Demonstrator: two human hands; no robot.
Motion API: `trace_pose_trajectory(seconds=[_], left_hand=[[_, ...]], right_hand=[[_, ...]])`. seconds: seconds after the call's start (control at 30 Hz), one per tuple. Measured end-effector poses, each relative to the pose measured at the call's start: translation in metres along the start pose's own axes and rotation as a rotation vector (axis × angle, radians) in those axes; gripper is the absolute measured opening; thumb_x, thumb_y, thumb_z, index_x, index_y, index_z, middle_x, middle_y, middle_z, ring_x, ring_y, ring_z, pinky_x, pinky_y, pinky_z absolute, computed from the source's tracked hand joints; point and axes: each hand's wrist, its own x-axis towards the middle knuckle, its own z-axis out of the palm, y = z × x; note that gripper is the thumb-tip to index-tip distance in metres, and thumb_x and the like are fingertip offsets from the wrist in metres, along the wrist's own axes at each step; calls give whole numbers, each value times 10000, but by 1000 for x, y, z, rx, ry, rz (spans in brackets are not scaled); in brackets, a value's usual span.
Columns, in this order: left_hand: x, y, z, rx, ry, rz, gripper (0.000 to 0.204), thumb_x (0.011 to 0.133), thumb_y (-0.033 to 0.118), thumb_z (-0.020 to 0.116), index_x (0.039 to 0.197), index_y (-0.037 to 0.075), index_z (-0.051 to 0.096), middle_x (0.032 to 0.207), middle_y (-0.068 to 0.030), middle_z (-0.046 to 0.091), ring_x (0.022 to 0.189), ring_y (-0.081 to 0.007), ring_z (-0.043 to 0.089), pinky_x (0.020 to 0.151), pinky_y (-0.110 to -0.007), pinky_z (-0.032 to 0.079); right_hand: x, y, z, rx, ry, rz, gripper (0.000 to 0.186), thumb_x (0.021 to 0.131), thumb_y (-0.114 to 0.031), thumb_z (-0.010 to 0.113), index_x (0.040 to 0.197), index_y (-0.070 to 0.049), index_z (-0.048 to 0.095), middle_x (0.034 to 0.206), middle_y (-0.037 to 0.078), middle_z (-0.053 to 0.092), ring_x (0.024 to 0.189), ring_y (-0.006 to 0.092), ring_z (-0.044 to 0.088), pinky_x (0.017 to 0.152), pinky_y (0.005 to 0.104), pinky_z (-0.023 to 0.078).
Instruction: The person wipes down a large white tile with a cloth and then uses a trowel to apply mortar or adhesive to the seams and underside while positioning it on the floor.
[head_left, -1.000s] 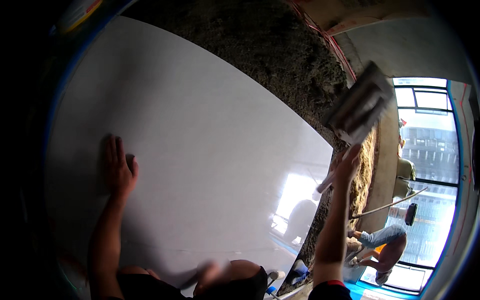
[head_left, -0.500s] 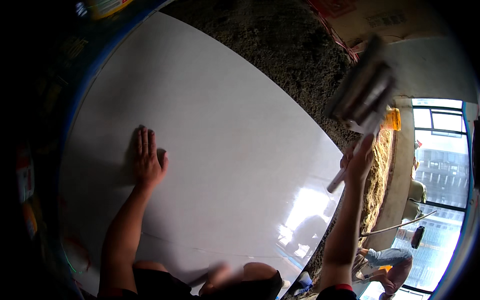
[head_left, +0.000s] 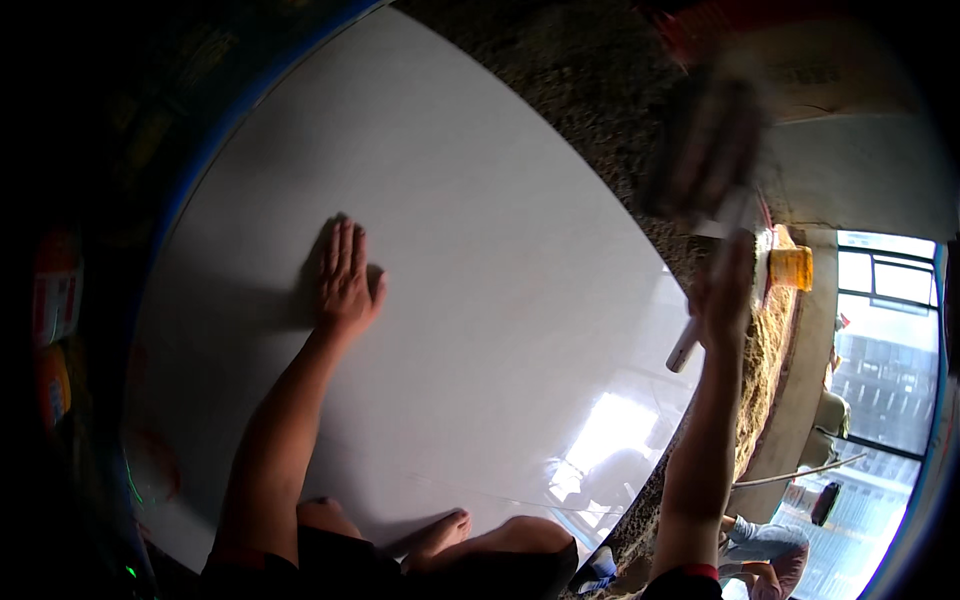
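A large, pale glossy tile [head_left: 510, 260] fills the middle of the view. Palm down, my left hand [head_left: 348, 285] lies flat on it, left of centre, fingers stretched out. My right hand [head_left: 722, 305] is raised by the tile's right edge, wrapped round a pale-handled tool with a broad dark head [head_left: 703, 150]. The tool's straight handle end sticks out below my fist. Motion blurs its blocky head, so I cannot tell its exact kind; it appears above the dark mortar bed [head_left: 560, 90].
A bare foot [head_left: 440, 535] rests on the tile near me. Right of it run rough sandy mortar [head_left: 765, 360], an orange-yellow container [head_left: 790, 268] and a thin rod [head_left: 800, 472]. Another person [head_left: 765, 550] crouches by tall windows [head_left: 880, 360]. Containers [head_left: 58, 290] stand at far left.
My left hand appears farther right and up in the view, still flat on the tile. My right hand still grips the tool, whose blurred head has shifted slightly. The view itself has moved.
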Motion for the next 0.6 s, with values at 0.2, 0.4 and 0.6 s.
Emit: trace_pose_trajectory(seconds=[0.2, 0.4, 0.6], left_hand=[[18, 31, 1, -109, 93, 55, 714, 868, 299, 576, 1424, -38, 281, 1518, -216, 208, 1420, -358, 176, 1129, -460, 241], [-11, -20, -4, -152, 189, 140, 657, 864, 272, 580, 1394, -40, 350, 1499, -196, 272, 1403, -355, 224, 1133, -459, 226], [-98, -89, -30, -43, 29, 160, 657, 902, 314, 529, 1431, -7, 308, 1507, -178, 269, 1405, -342, 233, 1134, -471, 218]], right_hand=[[-53, 186, 72, -502, 102, -219, 552, 963, -551, 380, 813, -39, 522, 522, -5, 420, 408, 161, 432, 410, 324, 391], [-58, 56, 109, -226, -450, 351, 496, 965, -579, 358, 737, -155, 478, 504, -62, 345, 377, 70, 317, 338, 223, 292], [-148, 106, -14, 835, 32, 188, 364, 978, -431, 456, 930, -82, 549, 662, -9, 469, 545, 37, 442, 438, 184, 371]])
